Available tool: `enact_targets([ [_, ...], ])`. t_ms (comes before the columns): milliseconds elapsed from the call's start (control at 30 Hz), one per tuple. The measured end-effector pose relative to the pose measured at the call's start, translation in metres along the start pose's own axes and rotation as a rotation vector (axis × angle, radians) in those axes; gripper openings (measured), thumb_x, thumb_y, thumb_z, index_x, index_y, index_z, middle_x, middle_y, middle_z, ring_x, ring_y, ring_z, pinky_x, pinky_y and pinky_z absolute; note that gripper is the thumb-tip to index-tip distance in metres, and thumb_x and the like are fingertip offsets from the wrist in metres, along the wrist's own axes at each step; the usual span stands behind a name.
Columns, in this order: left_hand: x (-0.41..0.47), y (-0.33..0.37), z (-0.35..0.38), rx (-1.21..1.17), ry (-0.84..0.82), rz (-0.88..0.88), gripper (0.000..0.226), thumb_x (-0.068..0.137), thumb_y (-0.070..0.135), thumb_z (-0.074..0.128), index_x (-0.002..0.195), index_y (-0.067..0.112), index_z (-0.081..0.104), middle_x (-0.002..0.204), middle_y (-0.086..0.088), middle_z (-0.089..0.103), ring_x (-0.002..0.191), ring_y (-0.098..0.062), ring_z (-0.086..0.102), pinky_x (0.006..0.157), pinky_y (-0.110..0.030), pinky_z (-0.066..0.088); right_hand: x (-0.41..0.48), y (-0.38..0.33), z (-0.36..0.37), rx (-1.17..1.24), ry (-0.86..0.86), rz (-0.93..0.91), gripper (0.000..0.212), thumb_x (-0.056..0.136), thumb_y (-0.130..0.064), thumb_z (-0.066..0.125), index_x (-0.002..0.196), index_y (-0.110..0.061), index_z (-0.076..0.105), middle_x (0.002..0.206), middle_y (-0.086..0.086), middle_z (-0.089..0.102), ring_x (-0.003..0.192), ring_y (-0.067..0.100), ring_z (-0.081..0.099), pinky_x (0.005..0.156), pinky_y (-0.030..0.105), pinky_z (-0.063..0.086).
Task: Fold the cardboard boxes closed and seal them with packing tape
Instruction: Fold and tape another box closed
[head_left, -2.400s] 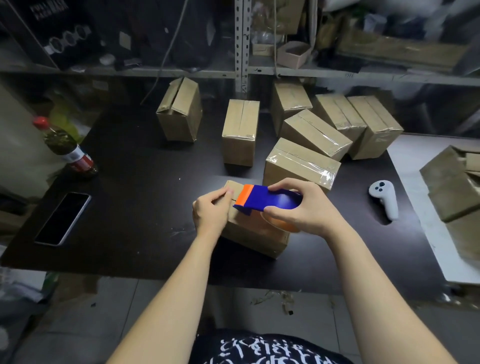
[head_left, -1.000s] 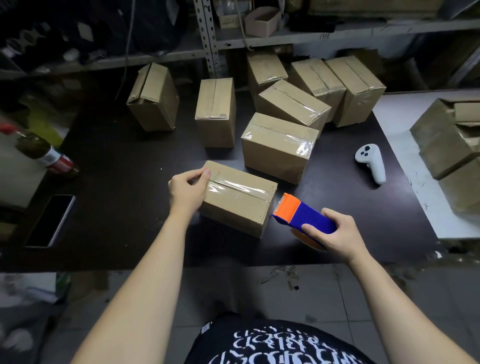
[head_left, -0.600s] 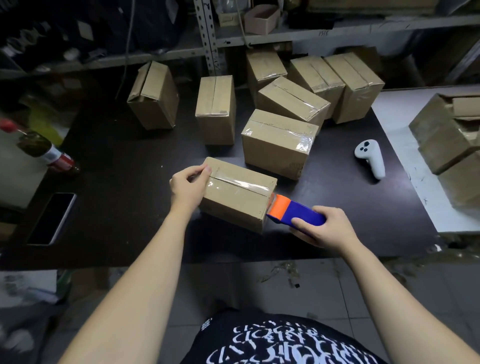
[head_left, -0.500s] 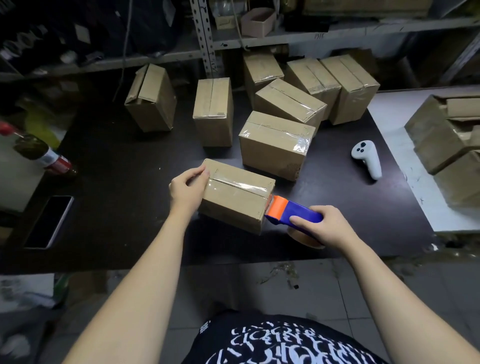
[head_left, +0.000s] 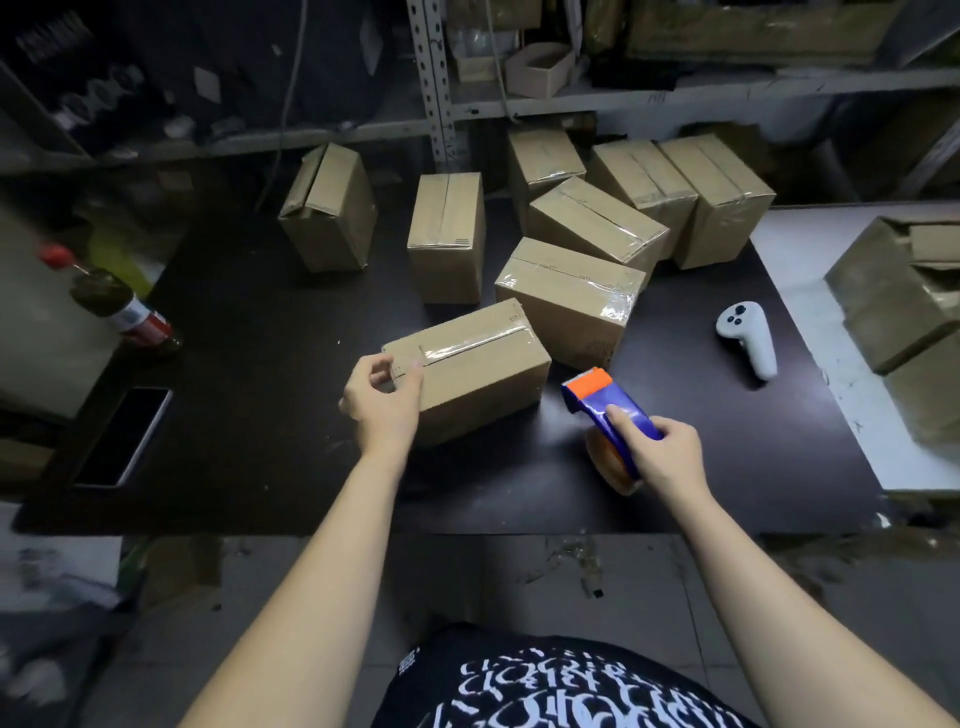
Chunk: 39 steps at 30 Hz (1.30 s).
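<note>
Left fingers (head_left: 410, 370) pinch the box (head_left: 470, 371); right fingers (head_left: 621, 422) grip the dispenser (head_left: 605, 405).

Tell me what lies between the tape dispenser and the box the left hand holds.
Only a narrow strip of bare dark table separates the tape dispenser from the box in the head view; they are apart.

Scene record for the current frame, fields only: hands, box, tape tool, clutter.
left hand: grips left end of near box
right hand: holds tape dispenser, clear of near box
near box: flaps shut, tape strip along top seam
table: dark top
clutter: taped boxes behind, controller right, phone and bottle left
</note>
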<state>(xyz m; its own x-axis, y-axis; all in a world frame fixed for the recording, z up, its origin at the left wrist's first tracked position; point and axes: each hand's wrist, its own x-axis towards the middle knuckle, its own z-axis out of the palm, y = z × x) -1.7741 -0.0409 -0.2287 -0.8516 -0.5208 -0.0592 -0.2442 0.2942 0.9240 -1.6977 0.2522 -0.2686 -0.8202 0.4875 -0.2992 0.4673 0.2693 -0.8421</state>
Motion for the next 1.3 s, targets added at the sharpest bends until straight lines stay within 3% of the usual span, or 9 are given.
enact_targets([
  [200,-0.017,-0.005,-0.007,0.131,-0.183,0.091,0.051,0.089,0.039,0.076,0.136,0.034,0.056,0.132,0.013,0.052,0.118,-0.005,0.048,0.094,-0.025,0.037,-0.007,-0.009,0.010,0.109,-0.072,-0.101,0.048,0.089,-0.043,0.077,0.067,-0.005,0.058,0.058,0.000,0.052,0.049,0.007,0.044,0.047,0.018,0.035],
  [333,-0.020,-0.009,-0.015,0.079,-0.203,0.041,0.033,0.086,0.041,0.079,0.115,0.033,0.064,0.117,0.010,0.066,0.110,-0.012,0.060,0.084,-0.026,0.046,-0.014,-0.019,0.019,0.185,-0.146,-0.121,0.040,0.095,-0.034,0.072,0.083,0.002,0.061,0.068,0.003,0.062,0.052,0.002,0.058,0.051,0.013,0.042],
  [433,-0.023,-0.012,-0.023,0.094,-0.083,-0.037,0.039,0.081,0.052,0.080,0.106,0.029,0.060,0.107,0.007,0.066,0.103,-0.017,0.063,0.081,-0.034,0.053,-0.018,-0.025,0.026,0.302,-0.241,-0.088,0.047,0.096,-0.038,0.070,0.103,0.007,0.058,0.081,0.012,0.074,0.071,0.016,0.077,0.067,0.036,0.061],
  [533,-0.030,-0.017,-0.027,0.091,-0.007,-0.094,0.042,0.084,0.057,0.075,0.104,0.025,0.057,0.108,0.003,0.063,0.105,-0.021,0.059,0.080,-0.037,0.049,-0.023,-0.031,0.032,0.293,-0.293,-0.113,0.045,0.096,-0.040,0.068,0.106,0.002,0.057,0.084,0.014,0.077,0.078,0.025,0.078,0.079,0.051,0.061],
  [800,-0.033,-0.015,-0.038,0.172,-0.027,-0.040,0.036,0.089,0.050,0.073,0.105,0.019,0.064,0.103,0.000,0.066,0.098,-0.020,0.061,0.073,-0.028,0.040,-0.039,-0.047,0.045,0.125,-0.339,-0.273,0.046,0.085,-0.052,0.077,0.090,-0.011,0.057,0.085,0.010,0.069,0.069,0.031,0.073,0.060,0.045,0.058],
  [933,-0.026,0.003,-0.050,0.081,0.034,0.188,0.009,0.094,0.027,0.071,0.099,0.019,0.070,0.100,-0.001,0.067,0.083,-0.013,0.062,0.068,-0.027,0.052,-0.050,-0.055,0.042,0.169,-0.346,-0.348,0.041,0.083,-0.037,0.085,0.093,-0.007,0.060,0.077,0.014,0.068,0.060,0.028,0.067,0.052,0.038,0.053],
  [1100,-0.028,0.055,-0.055,-0.160,-0.418,0.107,0.012,0.096,0.020,0.069,0.102,0.015,0.078,0.093,0.001,0.078,0.080,-0.005,0.069,0.059,-0.010,0.046,-0.066,-0.071,0.040,0.183,-0.333,-0.451,0.053,0.072,-0.048,0.088,0.089,-0.006,0.061,0.075,0.017,0.066,0.065,0.041,0.065,0.053,0.043,0.053],
  [1200,-0.029,0.072,-0.058,-0.220,-0.664,0.011,0.012,0.097,0.020,0.068,0.098,0.017,0.080,0.091,0.001,0.078,0.076,-0.008,0.067,0.057,-0.018,0.043,-0.075,-0.082,0.042,0.148,-0.326,-0.506,0.052,0.069,-0.053,0.089,0.082,-0.012,0.060,0.071,0.012,0.066,0.064,0.039,0.064,0.054,0.048,0.054],
  [1300,-0.026,0.076,-0.063,-0.269,-0.742,-0.058,0.016,0.097,0.019,0.069,0.087,0.020,0.081,0.079,0.004,0.074,0.074,-0.012,0.063,0.063,-0.027,0.044,-0.082,-0.086,0.046,0.119,-0.318,-0.563,0.056,0.068,-0.059,0.088,0.078,-0.013,0.058,0.070,0.011,0.063,0.063,0.040,0.063,0.056,0.056,0.054],
])
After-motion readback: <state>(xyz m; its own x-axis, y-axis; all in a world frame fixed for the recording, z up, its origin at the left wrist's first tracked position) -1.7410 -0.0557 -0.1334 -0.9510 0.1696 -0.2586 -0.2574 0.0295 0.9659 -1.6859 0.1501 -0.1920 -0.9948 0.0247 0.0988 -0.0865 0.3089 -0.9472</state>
